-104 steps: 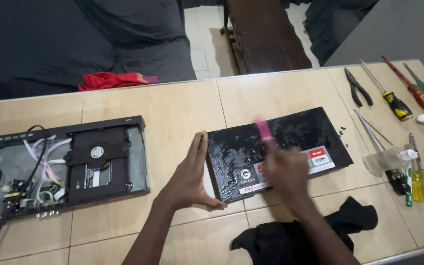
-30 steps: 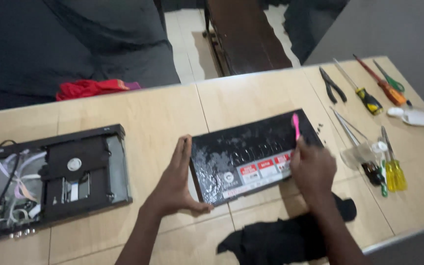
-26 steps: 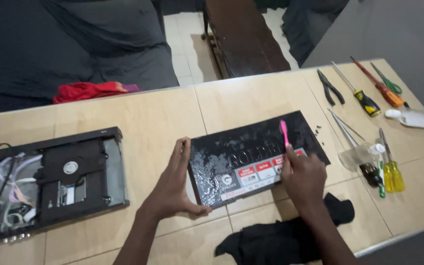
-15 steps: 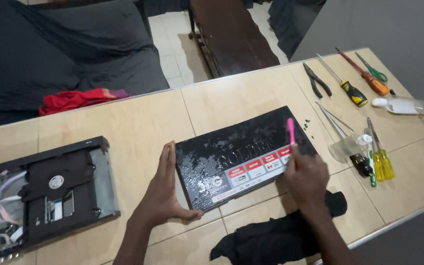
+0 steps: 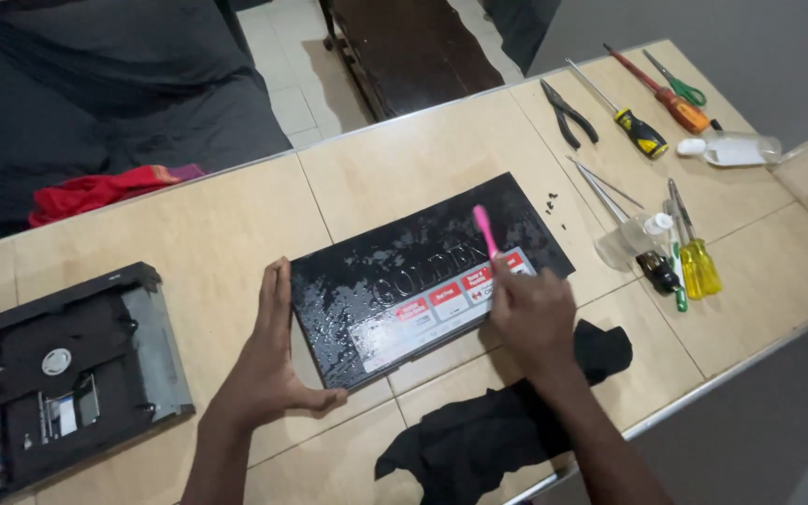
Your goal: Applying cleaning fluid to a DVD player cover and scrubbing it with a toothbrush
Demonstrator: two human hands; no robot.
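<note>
The black cover panel lies flat near the middle of the worktop, wet-looking on top, with a strip of red and white labels along its near edge. The left hand is spread open, fingers together, braced against the panel's left edge with the thumb at its near corner. The right hand is closed around a pink brush whose head rests on the panel's right half.

Around the panel: to its left, an opened disc player chassis, well apart. Just beside its near right corner, a black cloth, partly under the right forearm. To its right, a clear small bottle, yellow-handled screwdrivers and thin metal probes. Farther right and beyond, pliers, a black-and-yellow screwdriver, an orange-handled screwdriver and a plastic bottle lying on its side. Small dark specks lie off the panel's far right corner. Nothing lies between the hands and the panel.

The worktop is pale tan with tile-like seams and a metal front edge. Beyond it are a dark sofa carrying a red cloth, a tiled floor and a dark wooden bench.

Compared with half a second ago, the brush has shifted left along the panel, away from the right end; the left hand keeps the same brace.
</note>
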